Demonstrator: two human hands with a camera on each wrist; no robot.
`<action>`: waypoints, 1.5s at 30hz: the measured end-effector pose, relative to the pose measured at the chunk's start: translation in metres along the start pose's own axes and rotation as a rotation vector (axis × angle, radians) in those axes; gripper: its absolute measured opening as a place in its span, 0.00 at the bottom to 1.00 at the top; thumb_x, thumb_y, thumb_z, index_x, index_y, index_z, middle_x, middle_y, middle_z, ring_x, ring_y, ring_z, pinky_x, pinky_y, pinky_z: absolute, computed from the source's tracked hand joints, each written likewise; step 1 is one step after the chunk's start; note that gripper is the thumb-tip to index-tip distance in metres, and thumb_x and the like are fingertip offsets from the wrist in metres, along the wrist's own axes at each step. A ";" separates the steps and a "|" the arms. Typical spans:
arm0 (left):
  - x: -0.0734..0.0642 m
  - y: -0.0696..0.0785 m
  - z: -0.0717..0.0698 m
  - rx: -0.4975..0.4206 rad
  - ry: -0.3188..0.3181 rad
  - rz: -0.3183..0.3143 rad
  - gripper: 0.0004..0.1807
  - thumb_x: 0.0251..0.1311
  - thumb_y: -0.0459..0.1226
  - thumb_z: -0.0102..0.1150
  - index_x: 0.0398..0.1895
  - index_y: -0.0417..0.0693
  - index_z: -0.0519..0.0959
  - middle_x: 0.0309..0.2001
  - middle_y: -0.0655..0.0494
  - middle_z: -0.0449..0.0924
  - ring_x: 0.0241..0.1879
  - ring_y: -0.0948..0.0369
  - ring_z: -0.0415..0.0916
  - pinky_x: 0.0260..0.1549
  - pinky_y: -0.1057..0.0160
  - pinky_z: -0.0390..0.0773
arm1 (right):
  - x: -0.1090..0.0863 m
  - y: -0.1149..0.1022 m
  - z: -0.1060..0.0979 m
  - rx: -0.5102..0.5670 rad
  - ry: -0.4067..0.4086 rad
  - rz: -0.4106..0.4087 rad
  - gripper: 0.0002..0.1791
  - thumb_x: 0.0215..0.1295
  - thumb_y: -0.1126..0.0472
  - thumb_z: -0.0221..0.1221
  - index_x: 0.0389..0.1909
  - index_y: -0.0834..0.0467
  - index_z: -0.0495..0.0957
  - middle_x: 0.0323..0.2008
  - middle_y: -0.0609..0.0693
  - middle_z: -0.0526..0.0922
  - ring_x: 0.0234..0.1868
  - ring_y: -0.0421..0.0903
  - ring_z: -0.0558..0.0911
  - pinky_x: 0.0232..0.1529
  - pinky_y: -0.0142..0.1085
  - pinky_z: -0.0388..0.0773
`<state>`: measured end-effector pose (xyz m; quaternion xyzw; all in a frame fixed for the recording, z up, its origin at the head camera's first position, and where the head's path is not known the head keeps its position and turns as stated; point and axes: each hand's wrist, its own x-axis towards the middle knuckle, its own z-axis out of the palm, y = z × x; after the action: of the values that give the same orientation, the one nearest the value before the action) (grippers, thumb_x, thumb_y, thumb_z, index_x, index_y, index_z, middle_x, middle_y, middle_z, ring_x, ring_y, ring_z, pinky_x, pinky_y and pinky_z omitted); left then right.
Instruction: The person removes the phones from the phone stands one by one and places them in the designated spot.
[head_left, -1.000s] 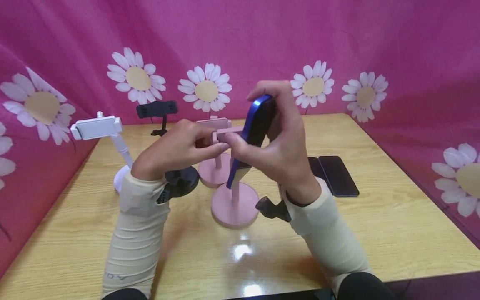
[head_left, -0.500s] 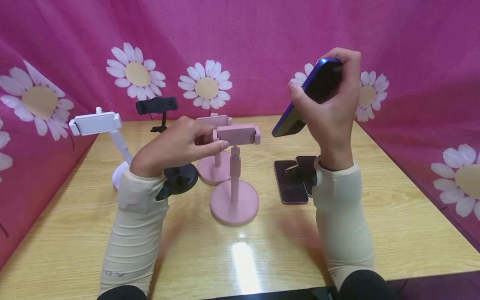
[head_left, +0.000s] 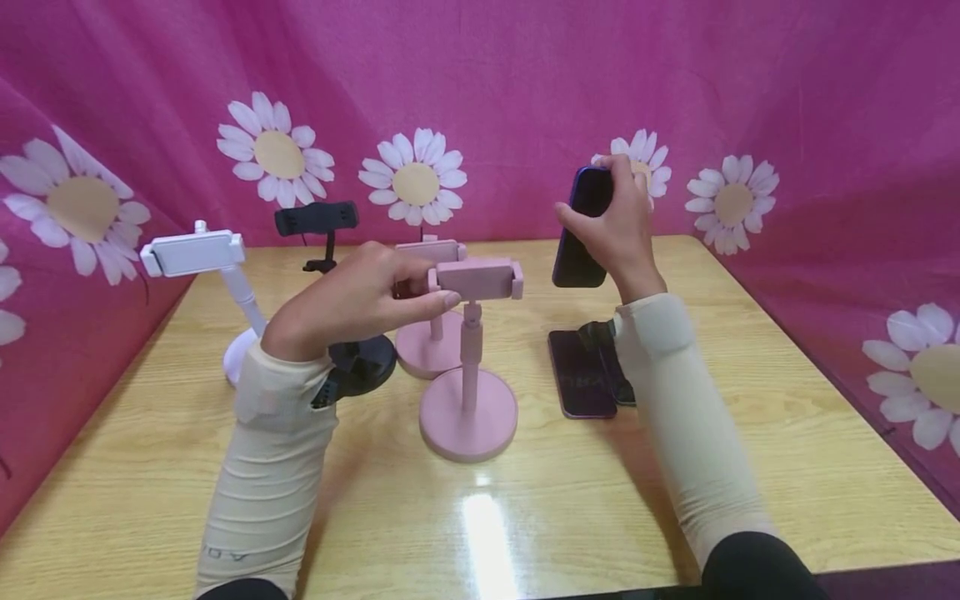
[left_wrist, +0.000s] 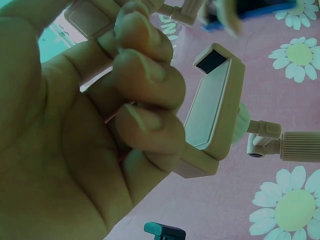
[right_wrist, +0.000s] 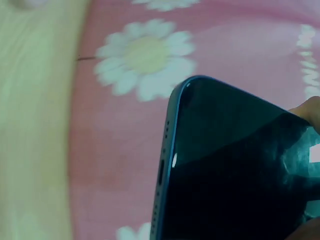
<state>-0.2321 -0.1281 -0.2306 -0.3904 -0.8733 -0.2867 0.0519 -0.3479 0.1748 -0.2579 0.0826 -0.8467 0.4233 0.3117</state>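
Note:
My left hand [head_left: 352,296] grips the left end of the clamp on the front pink phone stand [head_left: 480,280], thumb in front and fingers behind. In the left wrist view the curled fingers [left_wrist: 145,75] hide part of it. My right hand [head_left: 626,233] holds a blue-edged smartphone [head_left: 581,254] upright above the table, thumb on its left edge and fingers on the right. The right wrist view shows its dark screen [right_wrist: 225,170] and the edge with a port. The front stand's clamp holds no phone. A second pink phone stand [head_left: 414,346] is close behind.
Two more smartphones [head_left: 581,383] lie side by side under my right wrist. A white phone stand [head_left: 197,252] and a black phone stand [head_left: 318,218] stand at the left. A pink daisy-print curtain [head_left: 517,100] surrounds the wooden table [head_left: 390,517].
My right hand has carried the smartphone from beside the front pink clamp up and to the right, then a little lower and farther back. My left hand has kept its grip.

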 end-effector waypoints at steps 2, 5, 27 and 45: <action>-0.001 -0.001 -0.001 0.007 0.004 0.007 0.11 0.63 0.46 0.60 0.27 0.51 0.79 0.17 0.61 0.72 0.18 0.61 0.67 0.19 0.63 0.65 | 0.009 0.010 0.012 -0.036 -0.077 0.052 0.33 0.51 0.48 0.67 0.56 0.53 0.65 0.46 0.56 0.68 0.48 0.49 0.68 0.43 0.43 0.71; -0.002 -0.001 -0.002 0.011 0.006 0.007 0.12 0.63 0.46 0.60 0.25 0.52 0.78 0.18 0.61 0.73 0.18 0.62 0.66 0.19 0.63 0.65 | 0.022 0.024 0.031 -0.112 -0.185 0.105 0.33 0.52 0.49 0.66 0.56 0.53 0.64 0.46 0.59 0.69 0.49 0.53 0.69 0.45 0.46 0.73; 0.000 -0.003 -0.001 -0.005 -0.005 0.028 0.14 0.61 0.50 0.61 0.25 0.53 0.77 0.18 0.59 0.66 0.20 0.61 0.65 0.20 0.62 0.64 | 0.027 0.092 0.097 -0.437 -0.697 0.355 0.40 0.54 0.48 0.62 0.63 0.66 0.60 0.55 0.66 0.72 0.54 0.60 0.71 0.57 0.48 0.71; 0.000 -0.005 -0.002 0.002 0.013 0.082 0.15 0.63 0.48 0.60 0.20 0.55 0.76 0.22 0.61 0.68 0.21 0.64 0.66 0.20 0.64 0.65 | 0.033 0.111 0.107 -0.598 -0.897 0.363 0.33 0.50 0.40 0.65 0.42 0.67 0.75 0.38 0.57 0.77 0.37 0.50 0.75 0.40 0.40 0.75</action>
<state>-0.2361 -0.1315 -0.2308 -0.4238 -0.8566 -0.2859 0.0697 -0.4678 0.1665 -0.3594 0.0154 -0.9798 0.1352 -0.1466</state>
